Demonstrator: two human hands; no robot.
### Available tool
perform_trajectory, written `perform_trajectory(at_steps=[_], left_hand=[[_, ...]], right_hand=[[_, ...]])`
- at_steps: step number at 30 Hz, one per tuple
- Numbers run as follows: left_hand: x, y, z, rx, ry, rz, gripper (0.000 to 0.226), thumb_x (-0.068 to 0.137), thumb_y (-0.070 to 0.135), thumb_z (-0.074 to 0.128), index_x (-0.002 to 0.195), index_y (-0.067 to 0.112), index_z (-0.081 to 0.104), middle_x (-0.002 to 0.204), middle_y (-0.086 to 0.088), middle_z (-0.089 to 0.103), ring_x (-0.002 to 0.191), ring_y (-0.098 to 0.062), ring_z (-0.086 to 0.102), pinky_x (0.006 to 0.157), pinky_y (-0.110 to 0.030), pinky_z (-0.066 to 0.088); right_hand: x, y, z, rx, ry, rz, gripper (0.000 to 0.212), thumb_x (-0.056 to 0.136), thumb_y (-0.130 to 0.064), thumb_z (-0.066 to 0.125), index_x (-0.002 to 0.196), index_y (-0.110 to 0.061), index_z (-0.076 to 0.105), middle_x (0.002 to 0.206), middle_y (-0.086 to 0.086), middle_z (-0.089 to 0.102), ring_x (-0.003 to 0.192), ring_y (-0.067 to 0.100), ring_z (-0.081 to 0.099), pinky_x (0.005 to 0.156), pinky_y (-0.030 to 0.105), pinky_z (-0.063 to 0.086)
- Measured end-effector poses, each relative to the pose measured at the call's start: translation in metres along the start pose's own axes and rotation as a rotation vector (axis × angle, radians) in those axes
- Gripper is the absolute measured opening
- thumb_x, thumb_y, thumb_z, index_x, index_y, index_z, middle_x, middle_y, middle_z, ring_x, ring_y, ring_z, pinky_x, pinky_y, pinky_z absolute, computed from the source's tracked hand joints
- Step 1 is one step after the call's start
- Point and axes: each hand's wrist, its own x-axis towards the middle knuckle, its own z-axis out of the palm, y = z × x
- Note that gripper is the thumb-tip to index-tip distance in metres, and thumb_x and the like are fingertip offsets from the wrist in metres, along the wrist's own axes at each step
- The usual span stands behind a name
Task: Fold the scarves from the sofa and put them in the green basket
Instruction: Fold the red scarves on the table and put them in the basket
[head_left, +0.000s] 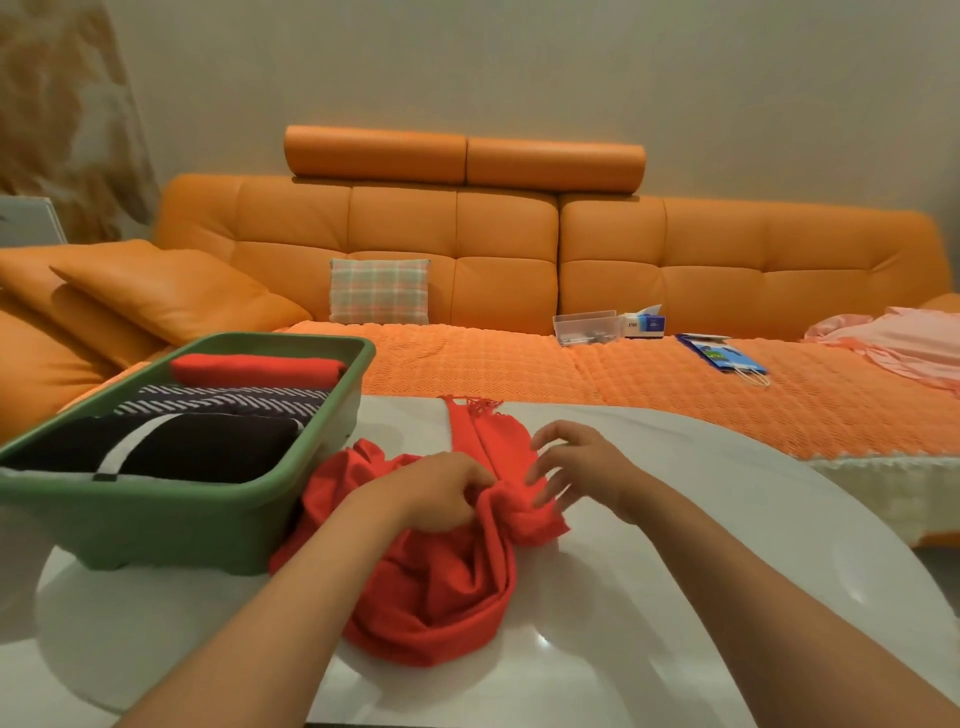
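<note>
The orange sofa (519, 249) stretches behind the green basket (171, 525). The white worktop (675, 571) carries that basket, which holds three folded scarves (223, 402): red, striped, black. Just right of the basket, touching its wall, the loose red scarf (441, 587) lies bunched. My left grip (441, 493) pinches a gather of it with curled fingers. Farther right of the basket, my right grip (576, 462) is spread open, fingertips resting on the cloth.

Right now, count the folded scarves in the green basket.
3: red scarf at the far end, striped scarf in the middle, black scarf nearest; more may lie hidden underneath.
</note>
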Motion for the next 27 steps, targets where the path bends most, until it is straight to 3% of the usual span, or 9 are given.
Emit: perform_trajectory(at_steps=[3,6,8,11,15,17,22,25,27], left_hand=[[-0.003,0.003,-0.002,-0.155,0.120,0.097,0.020,0.078,0.013,0.055,0.092,0.012,0.070,0.084,-0.004,0.072,0.077,-0.004,0.059,0.076,-0.035,0.053],[-0.007,0.006,-0.007,-0.243,0.286,0.152,0.033,0.077,0.015,0.056,0.101,0.023,0.076,0.101,0.009,0.074,0.095,0.001,0.061,0.090,-0.022,0.048],[-0.008,-0.002,-0.007,-0.116,0.419,0.179,0.034,0.075,0.015,0.056,0.101,0.022,0.077,0.106,0.009,0.070,0.100,-0.010,0.058,0.091,-0.028,0.046],[-0.007,-0.012,-0.006,0.109,0.539,0.060,0.029,0.078,0.024,0.055,0.100,0.030,0.073,0.105,0.012,0.061,0.100,-0.018,0.055,0.081,-0.038,0.049],[0.012,0.000,-0.002,0.014,0.571,-0.050,0.024,0.086,0.015,0.056,0.104,0.023,0.070,0.101,0.002,0.063,0.097,-0.023,0.059,0.082,-0.038,0.049],[0.029,0.016,0.004,-0.066,0.592,-0.066,0.020,0.087,0.013,0.056,0.099,0.020,0.071,0.100,-0.001,0.070,0.097,-0.023,0.061,0.083,-0.034,0.048],[0.079,0.063,0.021,-0.386,0.519,-0.071,0.017,0.089,0.012,0.059,0.097,0.023,0.070,0.097,0.009,0.071,0.090,-0.011,0.065,0.076,-0.023,0.046],[0.092,0.080,0.040,-0.638,0.209,0.044,0.046,0.090,-0.004,0.055,0.125,0.026,0.055,0.126,0.000,0.064,0.099,-0.022,0.070,0.089,-0.034,0.056],[0.095,0.078,0.049,-0.560,0.164,0.082,0.061,0.087,-0.011,0.047,0.134,0.028,0.049,0.135,-0.002,0.058,0.102,-0.021,0.070,0.096,-0.036,0.053]], right_hand=[[0.013,0.015,0.003,-0.626,0.074,-0.199,0.053,0.074,-0.019,0.064,0.125,-0.032,0.058,0.133,0.002,0.058,0.118,0.021,0.058,0.101,0.044,0.049],[0.030,0.029,0.017,-1.016,-0.050,-0.286,0.067,0.078,-0.039,0.071,0.140,-0.040,0.046,0.144,-0.003,0.045,0.132,0.025,0.044,0.105,0.044,0.043],[0.034,0.034,0.024,-0.946,-0.065,-0.278,0.053,0.084,-0.032,0.071,0.135,-0.030,0.056,0.138,-0.001,0.055,0.125,0.025,0.052,0.099,0.039,0.047],[0.029,0.029,0.020,-0.453,0.106,-0.190,0.032,0.091,-0.013,0.064,0.120,-0.024,0.069,0.114,-0.003,0.068,0.105,0.017,0.063,0.079,0.019,0.050],[0.016,0.019,-0.012,-0.092,0.464,-0.124,0.036,0.091,0.001,0.043,0.109,-0.023,0.065,0.098,0.003,0.070,0.088,0.029,0.070,0.064,0.041,0.060],[0.005,0.014,-0.027,0.047,0.572,-0.065,0.052,0.088,0.010,0.034,0.115,-0.028,0.058,0.100,0.002,0.065,0.082,0.031,0.069,0.052,0.040,0.060],[-0.019,0.015,-0.059,0.095,0.785,-0.075,0.060,0.083,0.013,0.036,0.119,-0.024,0.067,0.119,-0.001,0.056,0.110,0.020,0.053,0.089,0.034,0.052],[-0.023,0.024,-0.064,-0.057,0.542,-0.119,0.046,0.084,-0.021,0.041,0.121,-0.027,0.069,0.140,0.006,0.054,0.120,0.019,0.050,0.098,0.027,0.041],[-0.024,0.035,-0.064,-0.410,0.403,-0.073,0.057,0.081,-0.051,0.037,0.132,-0.041,0.060,0.155,0.004,0.036,0.141,0.023,0.033,0.114,0.042,0.030]])
